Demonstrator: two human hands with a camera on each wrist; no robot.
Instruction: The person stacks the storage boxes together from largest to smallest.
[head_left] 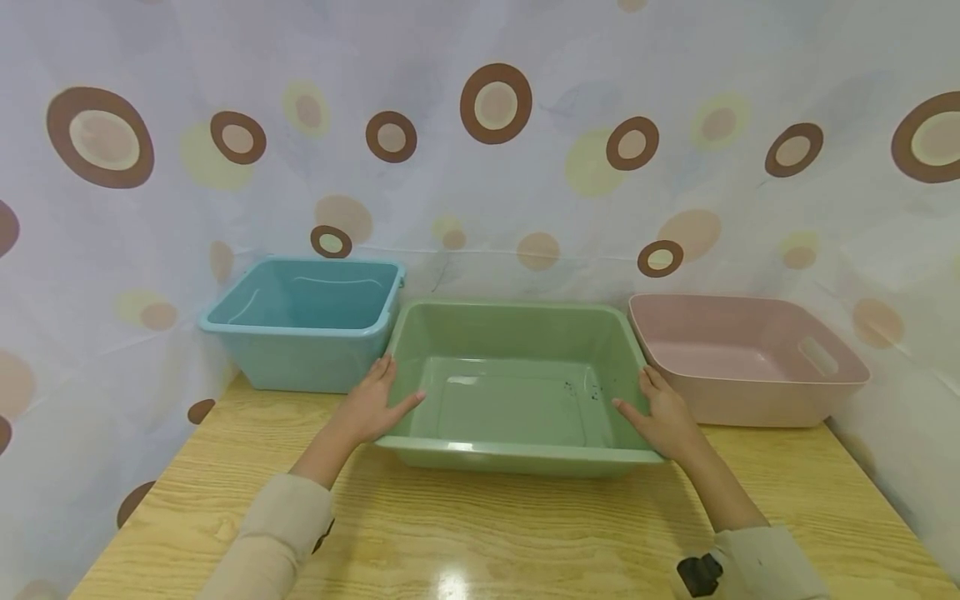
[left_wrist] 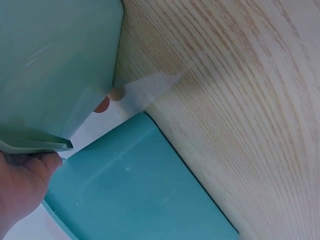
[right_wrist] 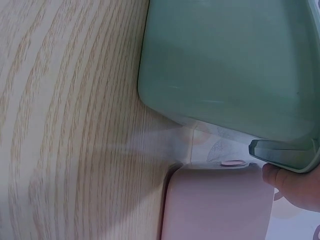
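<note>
From the head, three basins line the back edge of the worktop (head_left: 525, 533): the blue basin (head_left: 300, 358) at the far left corner, the pink basin (head_left: 757, 400) near the far right corner, and the green basin (head_left: 510, 404) between them, reaching slightly nearer the front edge. The left hand (head_left: 371, 408) and right hand (head_left: 667, 421) grasp the green one's two sides, each thumb over the rim, the other fingers outside. The row looks formed, judging by this; letting go is not yet done.

From the left wrist, fingers grip under the green rim, just beside the blue wall. The green base appears to rest on the worktop, apart from the blue base.

From the right wrist, fingers likewise hold the rim from below, near the pink basin. Whether neighbouring rims touch, I cannot tell; the placing seems nearly finished.
</note>
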